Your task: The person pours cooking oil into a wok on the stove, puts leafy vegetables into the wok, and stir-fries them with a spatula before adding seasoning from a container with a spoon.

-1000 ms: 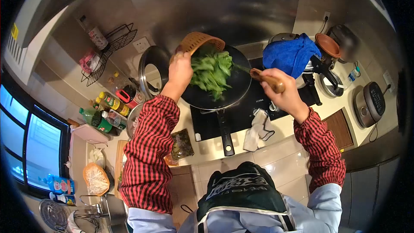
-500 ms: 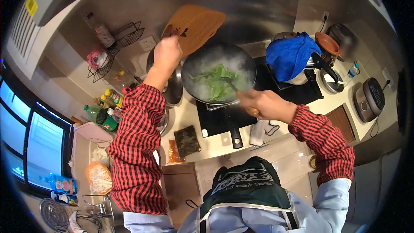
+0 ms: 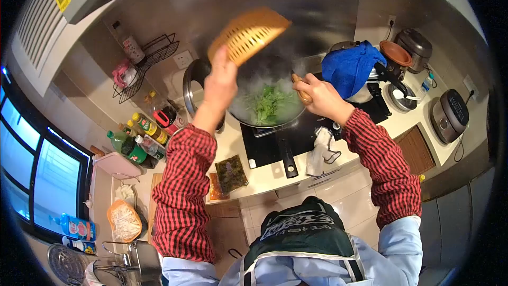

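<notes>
My left hand [image 3: 222, 82] holds an orange plastic basket [image 3: 248, 33] tipped up above the far rim of a black wok [image 3: 239, 116]. Green leafy vegetables [image 3: 270, 105] lie steaming in the wok. My right hand [image 3: 317, 96] grips the wooden handle of a spatula [image 3: 301, 93] at the wok's right side; its blade is hidden among the greens and steam. The wok sits on a black cooktop [image 3: 264, 145] with its long handle [image 3: 286, 156] pointing toward me.
A steel lid [image 3: 191, 86] leans behind the wok on the left. Sauce bottles [image 3: 145, 137] stand at the left. A blue cloth [image 3: 349, 66] covers a pot on the right. A white rag [image 3: 319, 151], food packets [image 3: 227, 175], a rice cooker [image 3: 450, 115] and a mushroom basket [image 3: 124, 221] surround the cooktop.
The greens dropped from the basket into the wok, and steam rose. My left hand lifted the emptied basket up and away. My right hand moved in to the wok's right rim with the spatula.
</notes>
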Tool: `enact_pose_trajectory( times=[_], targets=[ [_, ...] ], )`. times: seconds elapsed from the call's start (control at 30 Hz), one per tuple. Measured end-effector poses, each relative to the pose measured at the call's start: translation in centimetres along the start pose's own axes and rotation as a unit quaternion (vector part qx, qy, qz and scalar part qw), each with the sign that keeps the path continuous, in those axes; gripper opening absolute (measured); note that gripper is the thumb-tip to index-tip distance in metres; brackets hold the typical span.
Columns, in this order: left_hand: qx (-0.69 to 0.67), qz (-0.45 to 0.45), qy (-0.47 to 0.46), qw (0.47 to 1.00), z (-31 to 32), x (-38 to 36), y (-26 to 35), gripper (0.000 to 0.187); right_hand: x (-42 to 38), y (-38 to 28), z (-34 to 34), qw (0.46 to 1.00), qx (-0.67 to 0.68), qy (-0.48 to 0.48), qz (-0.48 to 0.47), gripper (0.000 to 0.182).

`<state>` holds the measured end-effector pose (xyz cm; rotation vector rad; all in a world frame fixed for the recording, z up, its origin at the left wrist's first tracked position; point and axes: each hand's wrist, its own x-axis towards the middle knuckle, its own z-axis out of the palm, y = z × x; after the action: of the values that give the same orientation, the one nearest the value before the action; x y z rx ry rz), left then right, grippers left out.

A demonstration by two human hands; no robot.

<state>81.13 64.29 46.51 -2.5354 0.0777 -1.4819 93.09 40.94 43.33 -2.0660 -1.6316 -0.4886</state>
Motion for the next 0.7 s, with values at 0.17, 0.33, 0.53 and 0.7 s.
enact_pose_trajectory(
  times=[0.17,0.33,0.53,0.7],
  targets=[
    [0.022,0.035,-0.094,0.995,1.7,-1.3,0.3,0.012,0.9,-0.5,0.7,0.999,0.01,-0.009,0.029,0.031],
    [0.009,0.103,-0.164,0.981,1.7,-1.9,1.0,0.008,0.6,-0.5,1.5,1.0,-0.001,-0.004,0.006,0.029],
    [-0.009,-0.149,0.076,0.986,-0.3,-1.6,-0.6,0.006,-1.0,-0.5,1.6,1.0,0.026,0.003,0.0,0.031],
    [-0.193,-0.494,0.166,0.831,-4.4,-7.9,-4.5,0.007,-2.7,-2.1,0.0,0.995,0.091,0.025,0.019,0.029]
  ],
)
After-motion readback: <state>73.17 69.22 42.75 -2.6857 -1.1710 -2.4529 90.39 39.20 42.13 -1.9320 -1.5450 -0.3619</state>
